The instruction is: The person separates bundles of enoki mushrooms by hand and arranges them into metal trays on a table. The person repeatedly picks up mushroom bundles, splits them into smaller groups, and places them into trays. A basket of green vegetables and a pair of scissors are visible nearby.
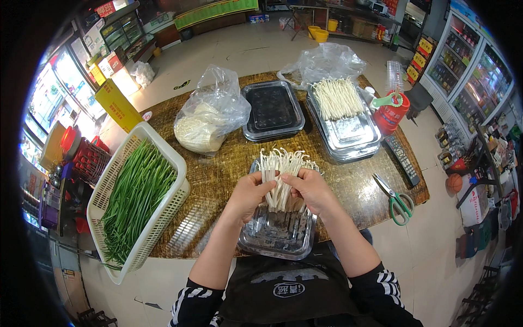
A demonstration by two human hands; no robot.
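Both my left hand point(250, 195) and my right hand point(309, 189) pinch a bundle of enoki mushrooms point(282, 196) between thumbs and fingers. The bundle is above a clear plastic tray point(282, 241) at the table's front edge, with its caps pointing away from me. More enoki lie under and behind my hands, partly hidden. To the right, a neat row of enoki point(337, 98) lies on a stack of clear trays point(351, 141). A plastic bag point(220, 94) with a clump of enoki point(198, 133) rests on the left, beside a dark lidded-looking tray point(273, 108).
A white plastic basket point(179, 180) of green garlic chives point(137, 200) stands at the left. Green-handled scissors point(396, 202), a remote control point(402, 161) and a red container point(392, 114) are on the right of the wooden table point(204, 175). Another plastic bag point(327, 61) lies at the back.
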